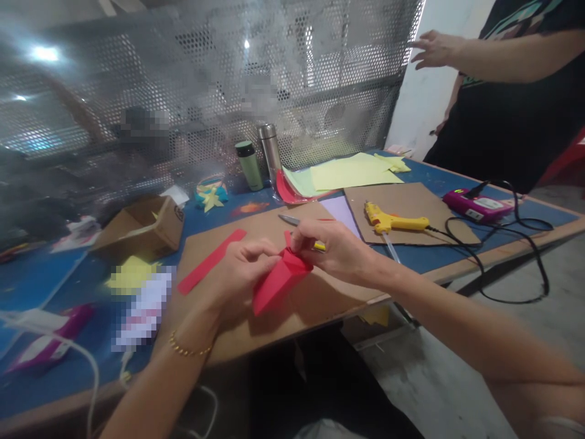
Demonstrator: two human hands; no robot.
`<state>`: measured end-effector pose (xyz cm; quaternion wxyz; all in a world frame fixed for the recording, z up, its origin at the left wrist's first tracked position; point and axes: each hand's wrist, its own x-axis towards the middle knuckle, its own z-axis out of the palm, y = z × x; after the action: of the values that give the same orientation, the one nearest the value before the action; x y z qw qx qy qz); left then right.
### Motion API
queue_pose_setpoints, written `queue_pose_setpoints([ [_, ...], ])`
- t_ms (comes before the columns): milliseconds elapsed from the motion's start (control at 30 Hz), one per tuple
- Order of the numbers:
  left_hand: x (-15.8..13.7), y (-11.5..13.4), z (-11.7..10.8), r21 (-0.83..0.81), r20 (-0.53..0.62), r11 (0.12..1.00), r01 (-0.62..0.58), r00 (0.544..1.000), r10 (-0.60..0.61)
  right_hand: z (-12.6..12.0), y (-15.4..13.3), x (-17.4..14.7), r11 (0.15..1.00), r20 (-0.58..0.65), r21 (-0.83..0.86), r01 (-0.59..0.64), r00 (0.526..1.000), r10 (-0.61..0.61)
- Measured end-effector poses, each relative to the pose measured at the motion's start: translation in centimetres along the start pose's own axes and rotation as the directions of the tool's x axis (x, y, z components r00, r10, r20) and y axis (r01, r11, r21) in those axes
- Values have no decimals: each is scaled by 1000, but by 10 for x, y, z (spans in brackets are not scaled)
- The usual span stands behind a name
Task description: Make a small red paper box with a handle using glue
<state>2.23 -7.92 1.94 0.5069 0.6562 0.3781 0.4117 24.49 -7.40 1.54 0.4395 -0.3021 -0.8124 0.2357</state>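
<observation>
Both hands grip a folded piece of red paper (282, 281) above the front part of a cardboard sheet (338, 289). My left hand (244, 265) pinches its upper left side. At its top, the fingers of my right hand (326, 244) are closed on a narrow end of the red paper. A flat red paper strip (211, 262) lies on the cardboard to the left of my left hand. Just beyond my right hand rests a grey pointed blade (289, 219), partly hidden behind the fingers.
A yellow glue gun (395, 221) with a black cable lies on another cardboard piece (420, 195) at right, near a magenta power strip (478, 206). An open cardboard box (141, 235) stands left. Behind are a green bottle (250, 166), a steel flask (270, 149) and yellow paper (351, 174). A person (512, 91) stands at right.
</observation>
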Motion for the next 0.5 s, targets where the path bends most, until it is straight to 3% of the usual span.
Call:
queue_pose_setpoints([
  [267,-1,2,0,10,-11,999,-38,999,38,-16,-23,6,991,119,-131,33,993,-17],
  [500,-1,-3,0,56,27,990,-130,991,128,-17,-27,12,987,163,-49,-155,973,161],
])
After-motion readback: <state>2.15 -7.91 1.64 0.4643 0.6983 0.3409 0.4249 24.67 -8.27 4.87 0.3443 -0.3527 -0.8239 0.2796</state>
